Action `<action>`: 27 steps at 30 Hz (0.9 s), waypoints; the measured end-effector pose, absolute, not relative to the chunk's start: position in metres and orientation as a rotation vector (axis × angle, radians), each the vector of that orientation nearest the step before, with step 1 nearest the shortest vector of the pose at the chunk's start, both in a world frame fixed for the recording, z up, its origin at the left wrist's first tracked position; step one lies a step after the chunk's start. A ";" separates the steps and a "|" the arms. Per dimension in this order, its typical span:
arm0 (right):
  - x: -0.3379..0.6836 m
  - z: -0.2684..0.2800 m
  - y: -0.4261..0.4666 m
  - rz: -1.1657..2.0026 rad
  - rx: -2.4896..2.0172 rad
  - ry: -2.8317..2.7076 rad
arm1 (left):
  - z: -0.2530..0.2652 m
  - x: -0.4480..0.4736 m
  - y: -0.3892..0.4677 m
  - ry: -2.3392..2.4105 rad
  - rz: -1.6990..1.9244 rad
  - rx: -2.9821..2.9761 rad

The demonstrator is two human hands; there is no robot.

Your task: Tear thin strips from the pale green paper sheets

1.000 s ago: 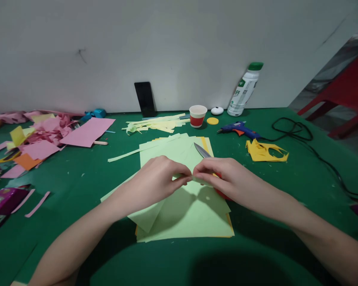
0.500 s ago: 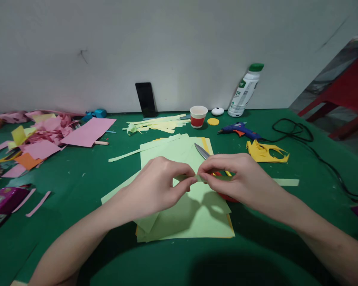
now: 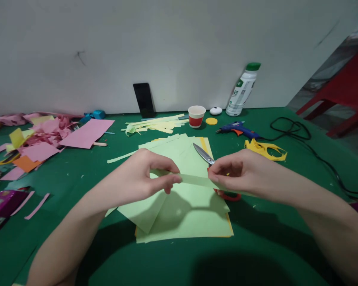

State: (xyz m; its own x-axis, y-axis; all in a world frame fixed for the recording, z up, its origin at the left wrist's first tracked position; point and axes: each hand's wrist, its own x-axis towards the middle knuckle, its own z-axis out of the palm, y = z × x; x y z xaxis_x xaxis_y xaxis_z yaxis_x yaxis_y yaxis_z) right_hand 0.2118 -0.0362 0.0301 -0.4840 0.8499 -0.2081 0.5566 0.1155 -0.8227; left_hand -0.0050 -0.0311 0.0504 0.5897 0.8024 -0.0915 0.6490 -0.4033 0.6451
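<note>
A narrow light-green paper strip [image 3: 195,180] is stretched between my hands, above a stack of light-green paper [image 3: 193,222]. My left hand [image 3: 149,174] pinches it between thumb and fingers. My right hand [image 3: 238,171] pinches the same strip farther right, and its tail runs out under that palm. Scissors [image 3: 203,153] with red handles lie on the paper, partly hidden behind my right hand. A loose green sheet [image 3: 143,210] rests at an angle on the stack's left side.
Pink paper scraps [image 3: 47,137] spread over the left, near a purple device [image 3: 2,206]. At the back stand a phone [image 3: 143,100], a paper cup [image 3: 196,117] and a leaning bottle [image 3: 243,91]. A corded blue glue gun [image 3: 238,129] and a yellow paper cutout [image 3: 264,150] lie right.
My hands have moved apart, the left one leftward and the right one slightly rightward. A longer piece of the strip now shows between them. More of the scissors is visible.
</note>
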 end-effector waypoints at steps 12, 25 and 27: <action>0.194 0.018 -0.040 0.961 -1.339 -2.323 | 0.025 0.007 -0.030 1.124 0.212 2.394; 0.212 0.028 -0.034 1.369 -1.408 -2.038 | 0.045 0.000 -0.027 1.120 0.275 2.137; 0.217 0.030 -0.032 1.358 -1.426 -2.048 | 0.047 -0.003 -0.026 1.148 0.276 2.120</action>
State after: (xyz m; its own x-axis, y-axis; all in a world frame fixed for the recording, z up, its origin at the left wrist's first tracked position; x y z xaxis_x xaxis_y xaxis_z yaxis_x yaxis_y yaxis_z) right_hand 0.2168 -0.0322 0.0300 -0.4629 0.8488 -0.2557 0.5660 0.0610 -0.8222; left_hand -0.0027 -0.0260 0.0469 0.5845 0.8000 -0.1354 0.6507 -0.3624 0.6673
